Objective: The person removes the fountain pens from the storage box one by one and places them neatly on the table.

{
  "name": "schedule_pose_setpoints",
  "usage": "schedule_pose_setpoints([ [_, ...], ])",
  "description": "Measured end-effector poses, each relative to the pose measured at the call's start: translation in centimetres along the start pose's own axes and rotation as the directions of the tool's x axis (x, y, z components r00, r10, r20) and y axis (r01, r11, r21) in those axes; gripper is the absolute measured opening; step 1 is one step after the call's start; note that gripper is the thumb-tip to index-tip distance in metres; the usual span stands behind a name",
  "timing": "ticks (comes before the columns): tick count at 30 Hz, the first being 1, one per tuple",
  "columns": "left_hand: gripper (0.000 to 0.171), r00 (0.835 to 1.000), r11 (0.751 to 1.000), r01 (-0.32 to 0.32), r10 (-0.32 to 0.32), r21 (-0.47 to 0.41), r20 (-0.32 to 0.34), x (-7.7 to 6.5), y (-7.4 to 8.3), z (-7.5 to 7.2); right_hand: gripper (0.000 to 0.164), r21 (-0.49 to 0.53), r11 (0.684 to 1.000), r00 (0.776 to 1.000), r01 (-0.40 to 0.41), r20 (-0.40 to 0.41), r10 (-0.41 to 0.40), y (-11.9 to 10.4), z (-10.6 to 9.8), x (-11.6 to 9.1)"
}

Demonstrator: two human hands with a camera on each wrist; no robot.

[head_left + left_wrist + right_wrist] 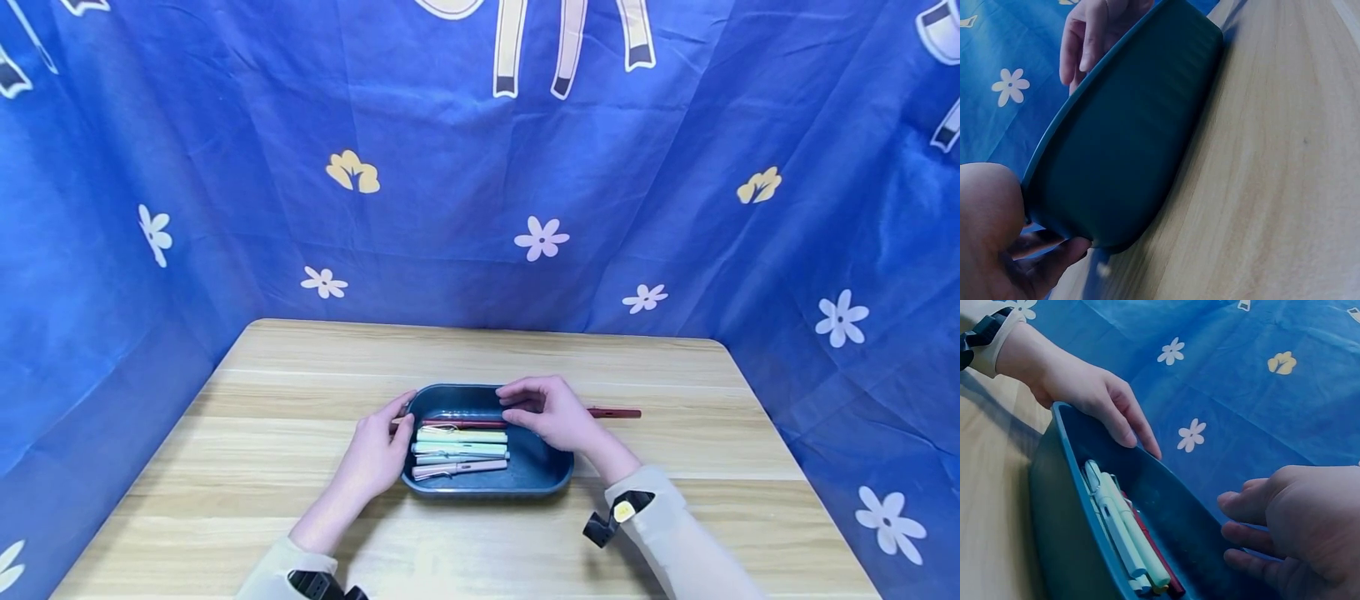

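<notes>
A dark teal oblong basin [540,479] stands on the table. Side by side in its left half lie several capped pens: a dark red pen [480,424], a pale yellow-green pen [472,436], light blue-green pens [465,449] and a greyish-lilac pen [468,467]. My left hand [375,450] grips the basin's left end, its thumb at the rim and fingers against the outer wall. Over the right back rim hovers my right hand [551,412], fingers loosely bent with nothing visible between them.
Another dark red pen [617,412] lies on the wooden table [300,358] to the right of the basin, partly hidden behind my right hand. A small dark red piece [393,428] shows beside my left hand. Blue patterned cloth [450,275] hangs around the table's back and sides.
</notes>
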State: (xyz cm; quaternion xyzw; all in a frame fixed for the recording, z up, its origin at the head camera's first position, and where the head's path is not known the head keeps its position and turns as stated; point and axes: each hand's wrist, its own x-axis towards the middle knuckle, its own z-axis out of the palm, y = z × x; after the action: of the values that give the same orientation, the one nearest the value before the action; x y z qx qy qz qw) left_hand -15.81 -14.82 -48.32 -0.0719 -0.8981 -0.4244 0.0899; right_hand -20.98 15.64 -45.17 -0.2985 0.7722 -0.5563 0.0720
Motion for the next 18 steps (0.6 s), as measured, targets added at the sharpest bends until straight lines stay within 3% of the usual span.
schedule_pose_setpoints([
  [18,0.044,1.0,1.0,0.004,-0.004,-0.027,0.003,0.0,0.1,0.0,0.024,-0.125,0.982,0.989,-0.141,0.027,0.146,0.0,2.1,1.5],
])
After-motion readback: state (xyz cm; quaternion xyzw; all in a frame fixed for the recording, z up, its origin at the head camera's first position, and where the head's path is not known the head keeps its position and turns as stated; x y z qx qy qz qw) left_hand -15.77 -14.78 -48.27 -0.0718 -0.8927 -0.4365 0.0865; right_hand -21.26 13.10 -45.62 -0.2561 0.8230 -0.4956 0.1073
